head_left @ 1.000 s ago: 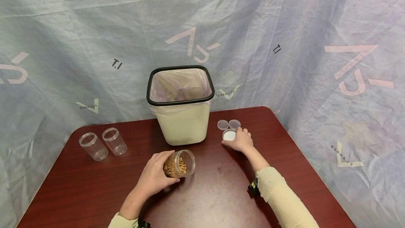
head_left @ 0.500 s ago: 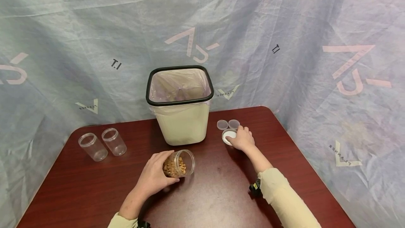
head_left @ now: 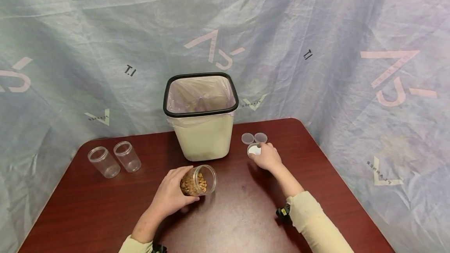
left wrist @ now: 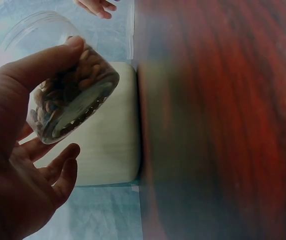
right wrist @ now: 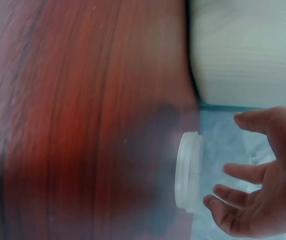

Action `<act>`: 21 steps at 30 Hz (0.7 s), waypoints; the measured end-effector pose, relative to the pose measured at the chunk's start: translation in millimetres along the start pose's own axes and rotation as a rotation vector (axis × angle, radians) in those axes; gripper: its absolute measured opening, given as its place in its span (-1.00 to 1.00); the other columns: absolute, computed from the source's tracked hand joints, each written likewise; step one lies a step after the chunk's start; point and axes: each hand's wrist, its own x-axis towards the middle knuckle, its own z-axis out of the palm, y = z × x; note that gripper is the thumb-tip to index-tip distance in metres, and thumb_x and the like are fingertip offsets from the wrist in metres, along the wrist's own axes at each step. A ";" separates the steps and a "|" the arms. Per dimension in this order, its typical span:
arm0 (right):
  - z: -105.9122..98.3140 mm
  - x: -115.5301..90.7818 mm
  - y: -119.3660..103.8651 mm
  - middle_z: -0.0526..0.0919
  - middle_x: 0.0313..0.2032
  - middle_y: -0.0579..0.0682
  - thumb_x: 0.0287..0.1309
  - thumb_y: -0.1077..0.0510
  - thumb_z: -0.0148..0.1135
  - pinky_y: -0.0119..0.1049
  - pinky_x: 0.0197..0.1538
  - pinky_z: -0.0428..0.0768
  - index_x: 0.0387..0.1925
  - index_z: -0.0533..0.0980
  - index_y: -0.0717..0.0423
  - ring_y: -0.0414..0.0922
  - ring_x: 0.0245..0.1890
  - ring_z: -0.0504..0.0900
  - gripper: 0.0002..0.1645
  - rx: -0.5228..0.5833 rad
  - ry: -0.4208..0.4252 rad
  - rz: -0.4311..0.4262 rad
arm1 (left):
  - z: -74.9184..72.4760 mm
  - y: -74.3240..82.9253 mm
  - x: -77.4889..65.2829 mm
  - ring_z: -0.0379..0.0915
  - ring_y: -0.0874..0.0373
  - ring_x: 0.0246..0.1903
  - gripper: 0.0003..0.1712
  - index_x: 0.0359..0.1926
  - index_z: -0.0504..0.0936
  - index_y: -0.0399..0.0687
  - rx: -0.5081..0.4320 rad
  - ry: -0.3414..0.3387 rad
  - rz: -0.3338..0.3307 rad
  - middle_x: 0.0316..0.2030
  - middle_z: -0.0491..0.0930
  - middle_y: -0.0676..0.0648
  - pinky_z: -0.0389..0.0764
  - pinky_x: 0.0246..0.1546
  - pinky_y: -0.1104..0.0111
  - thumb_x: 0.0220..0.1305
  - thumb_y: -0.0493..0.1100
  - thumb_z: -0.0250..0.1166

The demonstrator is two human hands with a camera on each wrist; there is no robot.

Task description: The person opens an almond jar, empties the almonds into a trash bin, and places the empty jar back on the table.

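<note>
My left hand [head_left: 172, 192] grips a clear plastic jar [head_left: 209, 179] tilted on its side, its open mouth facing right. Brown nut-like pieces [left wrist: 85, 70] lie in the lower part of that jar. In the left wrist view the thumb crosses the jar's wall. At the right, my right hand [head_left: 268, 156] is over a round lid [head_left: 254, 150] with a white inner face. The right wrist view shows the lid [right wrist: 187, 172] flat on the table, with the thumb and fingers spread loosely a little above it.
Behind the jar stands a cream bin [head_left: 204, 139] with a black rim and clear liner. Two clear jars [head_left: 105, 163] without lids stand at the left. Two clear lids [head_left: 247, 138] lie beyond the right hand. A grey curtain [head_left: 147, 42] hangs behind the table [head_left: 242, 214].
My right hand has shifted slightly over the lid, its thumb moving from the lid's left edge across its near side. My left hand and the jar have stayed almost still.
</note>
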 end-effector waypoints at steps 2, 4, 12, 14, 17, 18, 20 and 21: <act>1.3 -0.7 -3.0 0.48 0.07 0.32 0.11 -0.12 0.30 0.09 0.02 0.45 0.13 0.49 0.26 0.27 0.04 0.48 -0.32 0.008 -0.001 -0.019 | -0.4 0.4 0.0 0.37 0.09 0.08 0.09 0.21 0.50 0.00 -0.010 0.003 -0.002 0.12 0.50 0.05 0.42 0.07 0.09 -0.50 0.10 0.71; 2.2 -1.9 -6.5 0.49 0.09 0.30 0.12 -0.12 0.30 0.08 0.06 0.44 0.13 0.50 0.25 0.25 0.07 0.47 -0.33 0.024 -0.004 -0.038 | -1.0 1.0 0.2 0.37 0.10 0.08 0.08 0.21 0.50 0.01 -0.022 0.008 0.001 0.12 0.49 0.06 0.42 0.07 0.09 -0.49 0.08 0.71; 7.7 -7.6 -17.3 0.59 -0.04 0.15 0.13 -0.07 0.33 0.02 -0.01 0.47 -0.05 0.56 0.22 0.10 -0.01 0.51 -0.50 0.088 -0.008 -0.123 | -0.8 2.1 -1.0 0.37 0.12 0.09 0.09 0.22 0.50 -0.03 -0.044 0.014 0.002 0.12 0.50 0.06 0.42 0.08 0.11 -0.49 0.13 0.70; 8.6 -9.5 -21.4 0.61 -0.08 0.15 0.12 -0.05 0.34 0.01 0.03 0.45 -0.06 0.57 0.26 0.10 -0.02 0.51 -0.50 0.102 -0.001 -0.144 | -0.6 2.0 -1.1 0.37 0.13 0.09 0.10 0.22 0.50 -0.04 -0.049 0.019 0.004 0.12 0.50 0.06 0.41 0.09 0.12 -0.48 0.14 0.70; 10.8 -12.7 -27.6 0.63 -0.11 0.12 0.13 -0.04 0.34 -0.03 0.05 0.47 -0.04 0.57 0.26 0.08 -0.01 0.54 -0.49 0.121 -0.019 -0.158 | -0.6 2.3 -0.8 0.38 0.13 0.09 0.11 0.22 0.50 -0.05 -0.055 0.042 0.010 0.10 0.52 0.05 0.42 0.08 0.12 -0.49 0.15 0.70; 11.8 -13.7 -29.5 0.64 -0.11 0.12 0.14 -0.04 0.33 -0.04 0.05 0.47 -0.03 0.57 0.25 0.08 -0.01 0.56 -0.50 0.127 -0.030 -0.162 | -0.6 2.5 -0.6 0.38 0.14 0.08 0.11 0.22 0.50 -0.05 -0.058 0.050 0.011 0.09 0.53 0.05 0.42 0.08 0.12 -0.49 0.15 0.70; 13.1 -15.8 -33.4 0.64 -0.10 0.10 0.15 -0.04 0.33 -0.05 0.03 0.50 -0.02 0.56 0.23 0.07 -0.02 0.58 -0.50 0.146 -0.058 -0.160 | -0.4 2.8 -0.5 0.39 0.15 0.07 0.11 0.22 0.50 -0.05 -0.063 0.066 0.008 0.07 0.54 0.05 0.43 0.07 0.12 -0.50 0.15 0.70; 14.1 -16.3 -34.7 0.64 -0.08 0.10 0.15 -0.04 0.32 -0.06 0.05 0.49 -0.01 0.56 0.22 0.07 0.00 0.57 -0.51 0.150 -0.067 -0.160 | -0.3 3.1 -0.5 0.39 0.15 0.06 0.11 0.22 0.50 -0.03 -0.068 0.071 0.004 0.06 0.55 0.05 0.43 0.06 0.12 -0.50 0.15 0.71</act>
